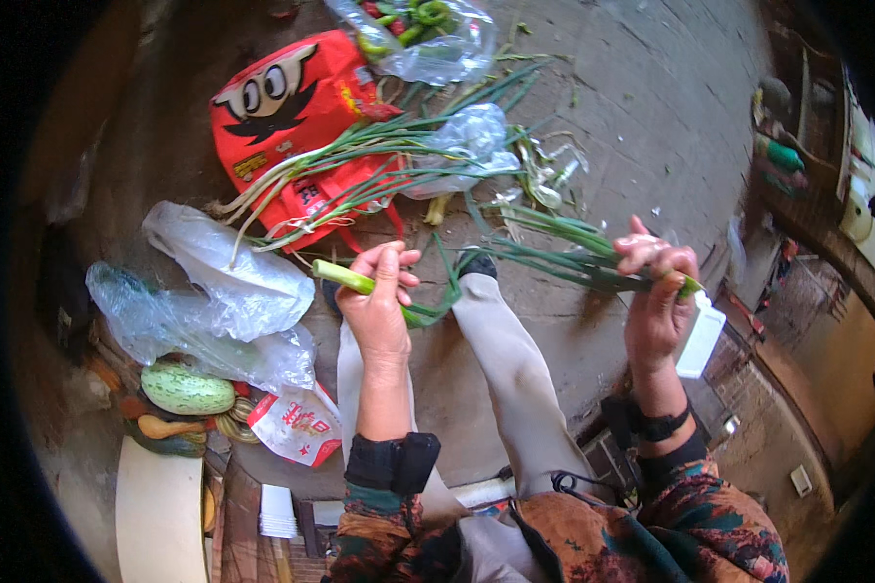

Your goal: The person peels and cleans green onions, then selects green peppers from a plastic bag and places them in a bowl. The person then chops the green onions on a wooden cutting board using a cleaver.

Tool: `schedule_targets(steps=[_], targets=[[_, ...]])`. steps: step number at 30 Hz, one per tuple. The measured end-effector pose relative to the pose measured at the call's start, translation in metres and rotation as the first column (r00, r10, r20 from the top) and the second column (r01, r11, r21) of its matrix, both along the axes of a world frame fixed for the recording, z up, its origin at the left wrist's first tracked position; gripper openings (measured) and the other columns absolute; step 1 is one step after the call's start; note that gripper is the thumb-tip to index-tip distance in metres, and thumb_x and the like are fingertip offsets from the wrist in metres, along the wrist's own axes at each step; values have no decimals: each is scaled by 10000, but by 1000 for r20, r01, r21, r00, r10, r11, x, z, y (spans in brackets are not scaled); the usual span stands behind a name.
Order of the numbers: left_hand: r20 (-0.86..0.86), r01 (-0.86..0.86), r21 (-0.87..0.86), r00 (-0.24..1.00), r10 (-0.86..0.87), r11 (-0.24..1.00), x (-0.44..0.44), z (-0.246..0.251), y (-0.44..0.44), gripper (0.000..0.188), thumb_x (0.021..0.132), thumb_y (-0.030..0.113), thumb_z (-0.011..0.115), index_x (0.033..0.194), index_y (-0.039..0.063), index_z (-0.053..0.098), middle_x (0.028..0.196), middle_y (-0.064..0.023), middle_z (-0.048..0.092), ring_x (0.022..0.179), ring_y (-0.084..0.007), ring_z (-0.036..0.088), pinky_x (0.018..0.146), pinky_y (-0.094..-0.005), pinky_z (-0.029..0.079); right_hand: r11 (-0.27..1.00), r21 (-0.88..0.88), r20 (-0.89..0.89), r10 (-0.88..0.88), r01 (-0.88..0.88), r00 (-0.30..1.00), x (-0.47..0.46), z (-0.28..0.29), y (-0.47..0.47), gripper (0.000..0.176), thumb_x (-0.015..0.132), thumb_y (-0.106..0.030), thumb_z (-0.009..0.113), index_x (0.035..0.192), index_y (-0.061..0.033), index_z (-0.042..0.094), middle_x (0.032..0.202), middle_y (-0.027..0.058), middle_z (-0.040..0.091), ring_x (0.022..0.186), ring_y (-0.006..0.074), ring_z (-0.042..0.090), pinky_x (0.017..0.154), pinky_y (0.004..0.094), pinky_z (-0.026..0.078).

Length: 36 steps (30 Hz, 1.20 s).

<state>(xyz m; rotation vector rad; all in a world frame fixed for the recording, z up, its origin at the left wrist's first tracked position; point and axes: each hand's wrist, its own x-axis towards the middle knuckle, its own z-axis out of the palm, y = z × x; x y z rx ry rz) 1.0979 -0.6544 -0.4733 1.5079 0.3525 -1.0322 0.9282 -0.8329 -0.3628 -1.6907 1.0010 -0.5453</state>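
Observation:
My left hand (383, 295) is closed around a green onion stalk (343, 277), its pale cut-looking end pointing left and its green leaves bending right. On the right, my right hand (656, 273) grips a bunch of green onion leaves (569, 266) that stretches left above my shoes. Beyond my left hand, a pile of whole green onions (284, 171) with pale roots lies across a red bag (306, 95) printed with a cartoon face. A crumpled clear plastic bag (467, 146) rests by their leaves. Peeled scraps (543, 175) lie on the floor beside it.
A plastic bag of green and red peppers (423, 29) sits at the top. White plastic bags (226, 277), a pale green melon or squash (187, 388) and a red-and-white packet (299, 426) lie left. Stacked white cups (277, 510) stand lower left. A white box-like object (700, 339) is behind my right wrist.

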Motion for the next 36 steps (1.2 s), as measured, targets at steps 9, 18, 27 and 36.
schedule_targets(steps=[9,18,27,36], targets=[[501,555,-47,732,-461,830,-32,120,0,266,955,240,574,1025,-10,631,975,-134,667,810,-175,622,695,-265,495,931,314,255,-270,185,929,-19,69,24,366,975,-459,436,904,-101,404,937,92,591,996,255,588,1063,498,311],[671,791,-231,551,-496,567,-68,266,-33,921,842,222,684,1507,12,81,1470,-307,300,1317,-449,390,1079,-497,318,972,9,176,228,-233,958,-10,186,60,384,956,-483,479,788,-144,550,1211,108,555,1305,342,393,1140,547,27],[648,925,-54,319,-692,376,-42,392,-27,415,929,137,564,1296,-33,471,1141,-172,606,1016,-286,630,847,-323,486,901,-252,-80,344,-353,936,-3,308,42,251,841,-322,634,861,-78,579,1381,134,458,1349,342,358,1142,582,26],[196,385,-614,920,-340,689,-27,527,-42,195,977,239,529,1010,48,542,944,-98,576,925,-221,549,934,-382,431,858,14,321,483,-514,815,-4,363,29,802,857,-425,647,1435,15,309,1337,220,476,1250,327,472,1054,393,371]])
